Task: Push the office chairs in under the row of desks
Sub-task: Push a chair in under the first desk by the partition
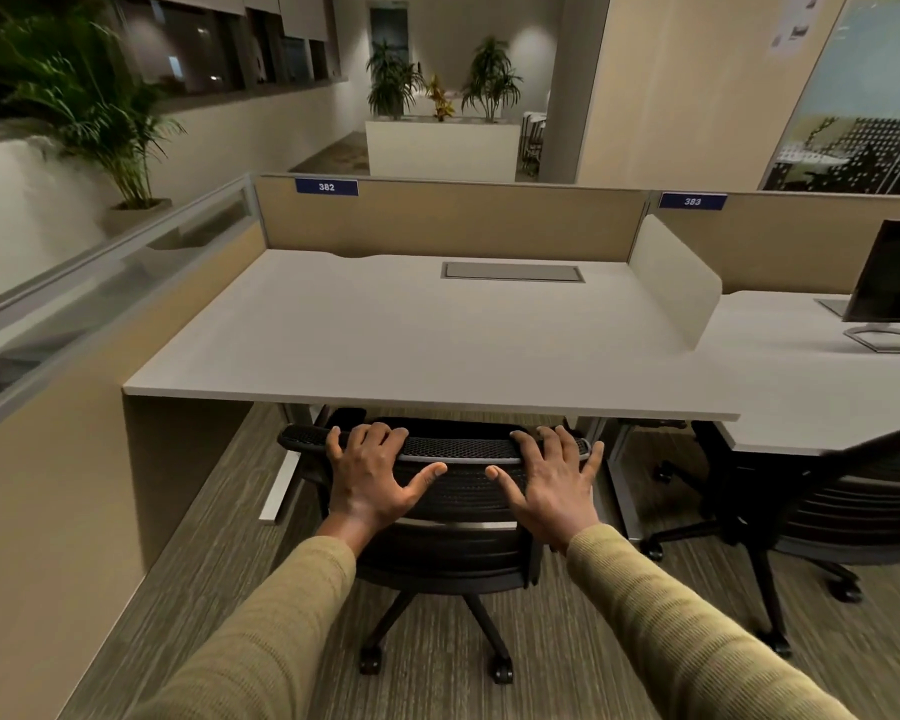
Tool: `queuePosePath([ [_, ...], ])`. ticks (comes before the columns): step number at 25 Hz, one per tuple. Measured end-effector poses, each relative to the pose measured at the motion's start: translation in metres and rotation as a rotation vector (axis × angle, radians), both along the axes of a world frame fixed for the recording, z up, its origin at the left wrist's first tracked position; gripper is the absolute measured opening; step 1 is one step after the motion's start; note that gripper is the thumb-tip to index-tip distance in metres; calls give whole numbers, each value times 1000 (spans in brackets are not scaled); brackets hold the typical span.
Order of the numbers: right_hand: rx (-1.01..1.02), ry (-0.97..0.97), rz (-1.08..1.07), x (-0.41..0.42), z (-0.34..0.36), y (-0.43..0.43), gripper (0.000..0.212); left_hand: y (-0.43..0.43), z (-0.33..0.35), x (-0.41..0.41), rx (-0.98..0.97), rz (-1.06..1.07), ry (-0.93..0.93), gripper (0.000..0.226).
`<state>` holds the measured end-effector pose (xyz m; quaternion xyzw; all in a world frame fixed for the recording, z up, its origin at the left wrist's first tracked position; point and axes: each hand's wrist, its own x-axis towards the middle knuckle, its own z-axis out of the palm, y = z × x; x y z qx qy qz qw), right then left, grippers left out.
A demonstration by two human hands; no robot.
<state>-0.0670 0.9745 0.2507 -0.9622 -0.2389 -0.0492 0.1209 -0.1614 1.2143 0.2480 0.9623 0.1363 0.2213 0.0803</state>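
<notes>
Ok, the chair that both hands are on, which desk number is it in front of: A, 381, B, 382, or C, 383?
B: the left hand and right hand rest on the back of the chair at the desk whose blue label on the partition reads 382.

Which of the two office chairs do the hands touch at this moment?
The chair at desk 382: left hand and right hand both rest on its backrest top. The other chair, at desk 383, is untouched.
</notes>
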Motion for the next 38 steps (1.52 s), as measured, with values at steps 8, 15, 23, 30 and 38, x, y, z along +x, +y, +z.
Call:
queuePosePath([
  [8,-62,82,-27,88,4,36,80,37,3,85,-18,-23,82,88],
  [15,-67,94,-41,131,6,52,80,55,1,131,5,-39,67,84],
  [23,-128,102,-48,160,13,51,89,51,-4,155,17,-16,33,84],
  [30,-180,147,-5,154,20,40,101,44,-6,155,50,-2,5,80],
  [38,-110,93,148,129,25,-1,105,14,-6,156,2,32,56,86],
])
